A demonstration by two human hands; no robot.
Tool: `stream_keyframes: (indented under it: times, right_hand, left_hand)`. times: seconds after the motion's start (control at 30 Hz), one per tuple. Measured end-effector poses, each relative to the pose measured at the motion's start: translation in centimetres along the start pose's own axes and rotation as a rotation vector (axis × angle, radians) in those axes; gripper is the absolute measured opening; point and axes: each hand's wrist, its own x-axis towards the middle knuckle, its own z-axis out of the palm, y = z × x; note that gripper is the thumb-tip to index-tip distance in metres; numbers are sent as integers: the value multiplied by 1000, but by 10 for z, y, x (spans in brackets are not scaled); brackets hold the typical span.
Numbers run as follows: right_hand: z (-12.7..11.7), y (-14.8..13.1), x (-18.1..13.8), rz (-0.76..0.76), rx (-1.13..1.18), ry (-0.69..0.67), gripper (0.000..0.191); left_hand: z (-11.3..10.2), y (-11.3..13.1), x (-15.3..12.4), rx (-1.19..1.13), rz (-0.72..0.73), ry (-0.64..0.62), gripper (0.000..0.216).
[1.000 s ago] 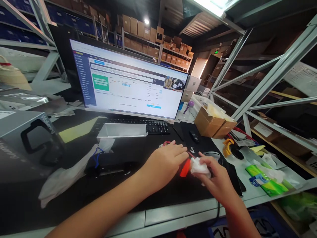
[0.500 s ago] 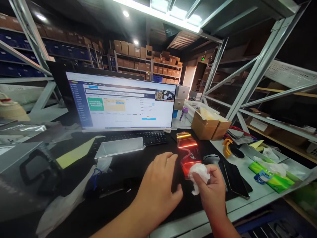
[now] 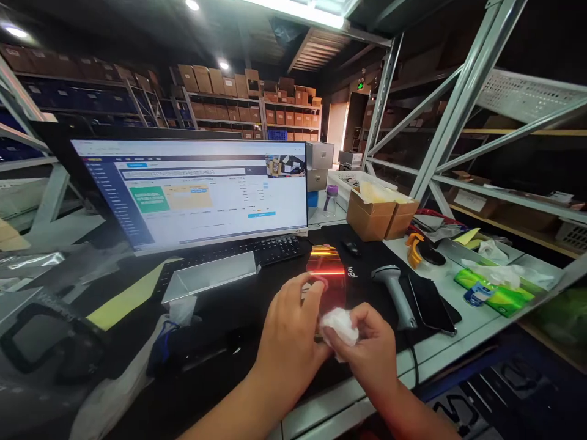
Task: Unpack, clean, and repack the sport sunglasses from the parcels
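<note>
My left hand (image 3: 291, 327) curls around the left edge of a glossy red mirrored lens (image 3: 332, 293), fingertips on its surface and the thumb below. Its lower part is hidden behind the hands. My right hand (image 3: 373, 345) pinches a crumpled white tissue (image 3: 340, 325) against the lower end of the lens. Beneath lies a black mat with a "logi" mark (image 3: 352, 272). A grey barcode scanner (image 3: 395, 296) rests right of my right hand, beside a black phone (image 3: 431, 304).
Behind the hands stand a monitor (image 3: 206, 195) and keyboard (image 3: 275, 249), with an open shallow tray (image 3: 211, 278) in front. A dark box (image 3: 46, 342) is at left. To the right are a mouse (image 3: 351, 247), cardboard boxes (image 3: 369, 215), tape dispenser (image 3: 416, 249) and green tissue pack (image 3: 509, 299).
The view has swung right. The lens has shifted left off the "logi" mark into my left hand. My right hand has brought the tissue left onto the lens.
</note>
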Motion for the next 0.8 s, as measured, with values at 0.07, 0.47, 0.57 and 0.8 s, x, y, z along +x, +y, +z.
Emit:
stream_keyframes:
  times: [0.07, 0.47, 0.57, 0.8]
  right_hand:
    - [-5, -1, 3, 74, 51, 40, 42]
    - [-4, -9, 60, 349, 600, 116, 38]
    - [10, -3, 36, 250, 446, 189, 31]
    - [20, 5, 1, 21, 71, 162, 41]
  left_hand:
    - [-1, -4, 2, -100, 31, -66, 69]
    - [11, -16, 0, -292, 116, -258, 74]
    - [19, -17, -3, -404, 29, -239, 71]
    - [18, -19, 2, -498, 28, -131, 68]
